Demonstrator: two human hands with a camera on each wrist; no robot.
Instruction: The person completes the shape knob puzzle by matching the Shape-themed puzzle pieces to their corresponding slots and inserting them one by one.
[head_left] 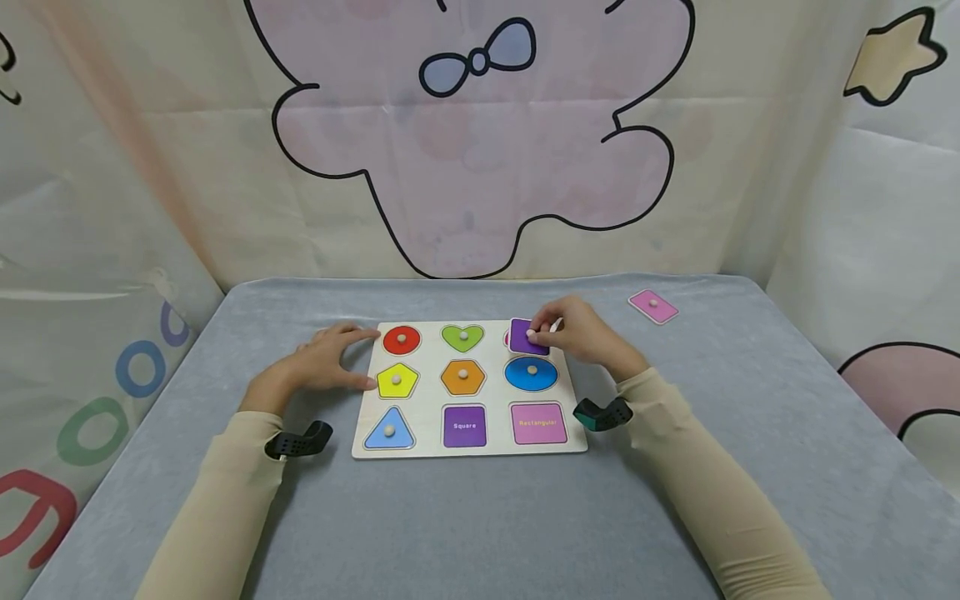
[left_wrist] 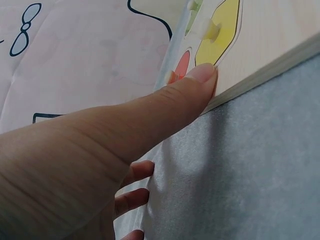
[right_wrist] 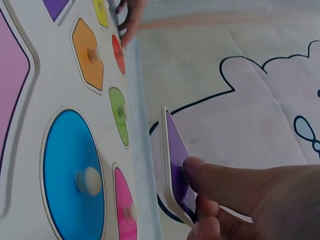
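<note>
A purple square puzzle piece [head_left: 519, 337] is pinched by its small knob between the thumb and fingers of my right hand [head_left: 576, 332]. It hangs over the upper right corner of the wooden shape board [head_left: 427, 417], mostly hiding a pink piece [right_wrist: 125, 207] in the head view. My left hand [head_left: 318, 360] touches the board's left edge, index finger near the red oval [head_left: 397, 343] and thumb beside the yellow pentagon [head_left: 393, 387]. Along the board's front row are a blue triangle [head_left: 381, 440] and the bare recesses marked Square [head_left: 465, 437] and Rectangular [head_left: 538, 435].
A pink rectangular piece [head_left: 663, 313] with a knob lies on the grey cloth-covered table [head_left: 480, 533], beyond the board to the right. Also seated in the board are a green heart [head_left: 450, 334], an orange hexagon [head_left: 453, 385] and a blue oval [head_left: 517, 379]. A printed curtain [head_left: 465, 192] hangs behind.
</note>
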